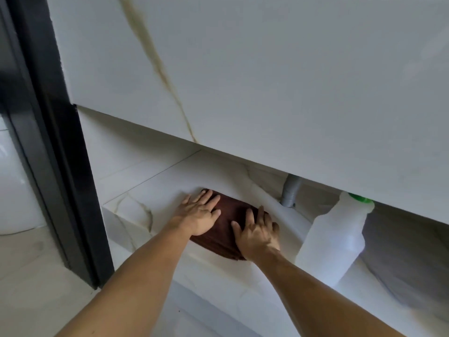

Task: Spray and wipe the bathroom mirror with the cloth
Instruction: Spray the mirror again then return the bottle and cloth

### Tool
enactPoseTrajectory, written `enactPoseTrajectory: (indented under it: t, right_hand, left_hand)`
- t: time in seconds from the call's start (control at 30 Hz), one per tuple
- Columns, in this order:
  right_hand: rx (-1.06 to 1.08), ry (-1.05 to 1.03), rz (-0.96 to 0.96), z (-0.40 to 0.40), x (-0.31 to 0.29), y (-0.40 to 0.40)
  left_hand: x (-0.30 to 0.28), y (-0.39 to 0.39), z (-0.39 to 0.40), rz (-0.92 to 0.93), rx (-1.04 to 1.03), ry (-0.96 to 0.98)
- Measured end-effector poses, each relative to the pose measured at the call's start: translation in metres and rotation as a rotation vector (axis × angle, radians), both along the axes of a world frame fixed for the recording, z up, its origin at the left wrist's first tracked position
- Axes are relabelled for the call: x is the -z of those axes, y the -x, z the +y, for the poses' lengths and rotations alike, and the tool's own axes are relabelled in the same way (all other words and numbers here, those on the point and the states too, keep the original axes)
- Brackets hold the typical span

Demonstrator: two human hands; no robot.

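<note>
Hands, two of them, left hand [199, 215] and right hand [258, 233], press flat with straight fingers on one brown cloth [228, 222]; one white bottle [334, 242] stands lower right.

Both hands [228, 224] cover much of the brown cloth [230, 215]. Right of the cloth, the bottle's green cap [360, 198] and the grey drain pipe [290, 192] vanish behind the vanity panel [267, 81].

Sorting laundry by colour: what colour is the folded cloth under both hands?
Dark brown cloth, seen clearly in the head view.

plush brown cloth [228, 222], glossy marble shelf [136, 205]
</note>
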State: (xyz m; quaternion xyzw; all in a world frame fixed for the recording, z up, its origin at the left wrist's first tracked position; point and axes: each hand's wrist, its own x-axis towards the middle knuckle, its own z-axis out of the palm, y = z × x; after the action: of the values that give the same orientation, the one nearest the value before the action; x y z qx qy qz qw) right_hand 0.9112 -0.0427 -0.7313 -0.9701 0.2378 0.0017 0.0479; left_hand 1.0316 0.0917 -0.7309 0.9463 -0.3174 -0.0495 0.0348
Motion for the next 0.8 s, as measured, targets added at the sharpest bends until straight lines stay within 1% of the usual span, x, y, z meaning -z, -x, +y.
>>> enactPoseTrajectory:
  t: [0.1, 0.2, 0.27, 0.33, 0.43, 0.57, 0.63, 0.7, 0.8]
  right_hand:
    - [0.005, -0.016, 0.004, 0.003, -0.006, 0.002]
    - [0.006, 0.022, -0.128, 0.010, -0.009, -0.001]
    - [-0.033, -0.009, -0.182, 0.016, -0.006, -0.002]
    - [-0.026, -0.077, -0.130, 0.015, 0.000, 0.000]
    - [0.049, -0.120, -0.073, 0.011, 0.007, 0.002]
    - [0.111, -0.079, 0.008, 0.014, 0.004, 0.005]
    - [0.061, -0.021, -0.054, 0.011, 0.000, 0.002]
    - [-0.041, -0.008, -0.131, 0.009, -0.001, -0.003]
    - [-0.096, -0.058, -0.087, 0.010, 0.005, -0.009]
  left_hand:
    - [-0.007, -0.006, -0.007, -0.042, -0.027, 0.001]
    - [-0.005, -0.010, -0.019, -0.138, -0.018, 0.065]
    - [0.005, -0.012, -0.020, -0.122, 0.009, 0.102]
    - [0.013, -0.017, -0.022, -0.084, 0.012, 0.103]
    - [0.014, -0.023, -0.025, -0.078, 0.014, 0.088]
    - [0.013, -0.020, -0.023, -0.082, -0.002, 0.085]
    - [0.011, -0.017, -0.019, -0.106, 0.001, 0.112]
    - [0.011, -0.014, -0.016, -0.117, 0.037, 0.142]
    - [0.012, -0.011, -0.010, -0.062, 0.053, 0.114]
